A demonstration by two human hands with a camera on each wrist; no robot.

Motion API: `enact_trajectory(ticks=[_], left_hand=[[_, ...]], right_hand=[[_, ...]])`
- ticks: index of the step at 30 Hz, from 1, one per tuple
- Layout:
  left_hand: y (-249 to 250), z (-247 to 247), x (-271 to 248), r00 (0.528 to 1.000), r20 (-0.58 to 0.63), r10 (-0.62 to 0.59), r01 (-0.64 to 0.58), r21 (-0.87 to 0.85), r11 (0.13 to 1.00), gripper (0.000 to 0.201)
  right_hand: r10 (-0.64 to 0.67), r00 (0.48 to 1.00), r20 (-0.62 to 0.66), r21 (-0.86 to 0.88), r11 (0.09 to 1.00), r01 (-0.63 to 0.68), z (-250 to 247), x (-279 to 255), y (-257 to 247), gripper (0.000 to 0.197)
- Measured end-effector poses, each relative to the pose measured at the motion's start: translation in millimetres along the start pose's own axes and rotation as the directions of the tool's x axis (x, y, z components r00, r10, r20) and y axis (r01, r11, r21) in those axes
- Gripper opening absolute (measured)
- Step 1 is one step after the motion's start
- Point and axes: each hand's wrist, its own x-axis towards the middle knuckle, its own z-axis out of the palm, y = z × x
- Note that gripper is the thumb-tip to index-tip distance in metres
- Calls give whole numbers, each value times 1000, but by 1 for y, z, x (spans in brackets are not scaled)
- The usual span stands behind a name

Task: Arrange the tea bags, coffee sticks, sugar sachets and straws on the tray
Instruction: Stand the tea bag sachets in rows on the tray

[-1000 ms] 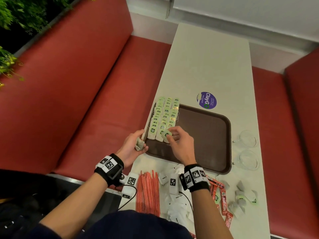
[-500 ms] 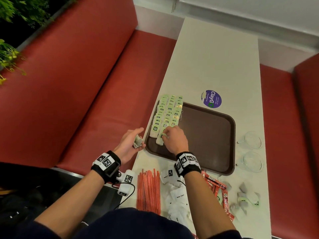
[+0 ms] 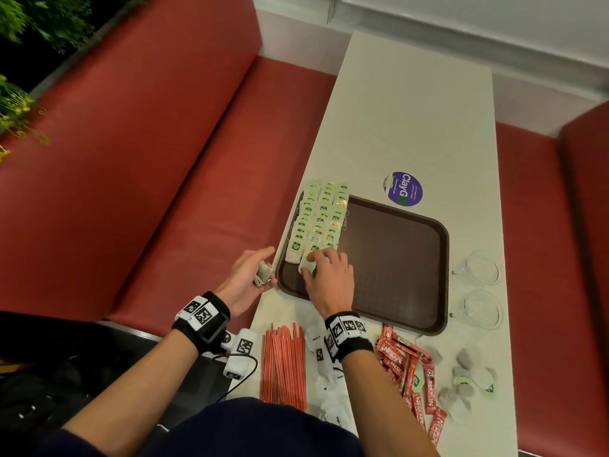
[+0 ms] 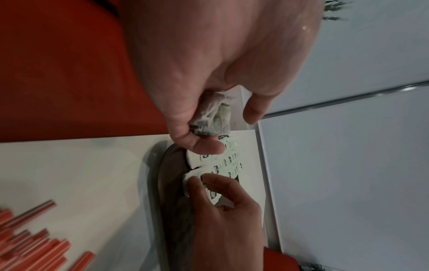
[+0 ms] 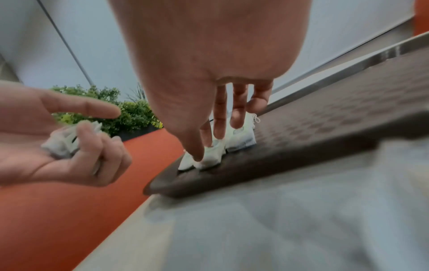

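Observation:
A brown tray (image 3: pixel 395 258) lies on the white table, with three rows of green-tagged tea bags (image 3: pixel 324 216) along its left side. My right hand (image 3: pixel 316 262) is at the near end of the middle row and pinches a tea bag (image 3: pixel 308 266) that lies on the tray. In the right wrist view my thumb presses that tea bag (image 5: pixel 210 157) down. My left hand (image 3: pixel 263 268) hovers just off the tray's left edge, holding a small bunch of tea bags (image 4: pixel 212 117) in curled fingers with the index finger stretched out.
Near the table's front edge lie red straws (image 3: pixel 283 364), white sugar sachets (image 3: pixel 329 384), red coffee sticks (image 3: pixel 408 367) and loose tea bags (image 3: pixel 468 380). Two glass cups (image 3: pixel 479 268) stand right of the tray. Red benches flank the table.
My right hand has carried its tea bag slightly left and down onto the tray at the near end of the rows. The left hand has stayed beside the tray with its bunch.

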Motion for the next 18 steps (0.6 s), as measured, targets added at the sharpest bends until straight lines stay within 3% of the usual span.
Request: enact_trajectory(ticks=[10, 18], left_hand=[[-3, 2, -1, 999, 53, -11, 11, -15, 1000, 32], [0, 4, -5, 991, 137, -15, 24, -61, 998, 20]], right_hand=[[16, 1000, -15, -72, 997, -17, 5, 7, -4, 31], [19, 999, -27, -67, 998, -20, 7, 17, -9, 28]])
